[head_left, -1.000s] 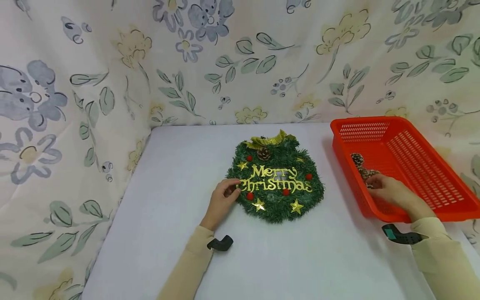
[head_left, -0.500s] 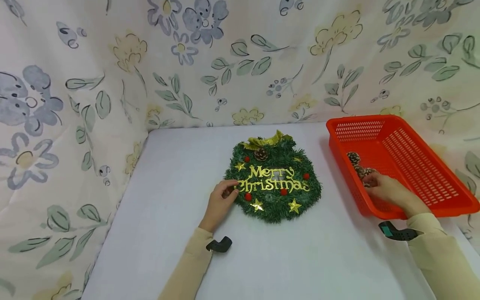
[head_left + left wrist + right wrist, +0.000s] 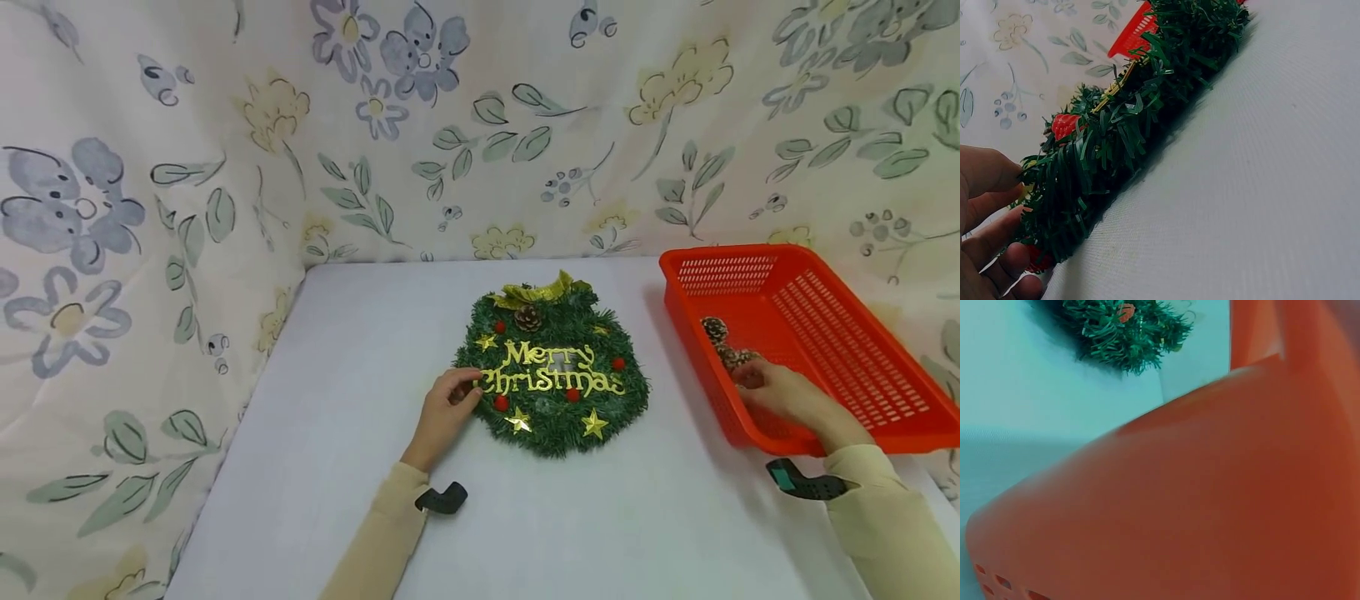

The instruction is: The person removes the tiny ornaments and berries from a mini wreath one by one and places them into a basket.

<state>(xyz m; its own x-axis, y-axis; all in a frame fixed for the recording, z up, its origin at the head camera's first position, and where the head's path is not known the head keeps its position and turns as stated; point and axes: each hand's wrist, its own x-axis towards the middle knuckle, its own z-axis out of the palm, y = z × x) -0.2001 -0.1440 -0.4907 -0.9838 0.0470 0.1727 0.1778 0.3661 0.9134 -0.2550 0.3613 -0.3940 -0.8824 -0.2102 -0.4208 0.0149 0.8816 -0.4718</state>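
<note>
**Left hand on the wreath's edge, right hand down in the basket**

From the head view I see the wreath [image 3: 552,372] lying flat mid-table, open white table [image 3: 337,433] all round it, and the widest free stretch toward me. My left hand [image 3: 445,413] grips its left rim, fingers curled into the green needles. The red basket [image 3: 862,350] sits at the right edge, well apart from the wreath. My right hand [image 3: 780,393] reaches over its near wall, fingers bent beside the pine cones [image 3: 726,346]; I cannot tell whether they have closed on one. A floral cloth [image 3: 225,167] walls the table behind and to the left, closing off those sides. Gold letters on the wreath read "Merry Christmas".

On the left wrist view the fingers [image 3: 988,187] curl round the wreath [image 3: 1116,137] at its rim, thumb on top; the wreath lies flat on the woven white surface.

On the right wrist view the basket's wall [image 3: 1210,500] fills nearly everything; the wreath [image 3: 1125,328] shows beyond it. The hand itself is out of sight here.
</note>
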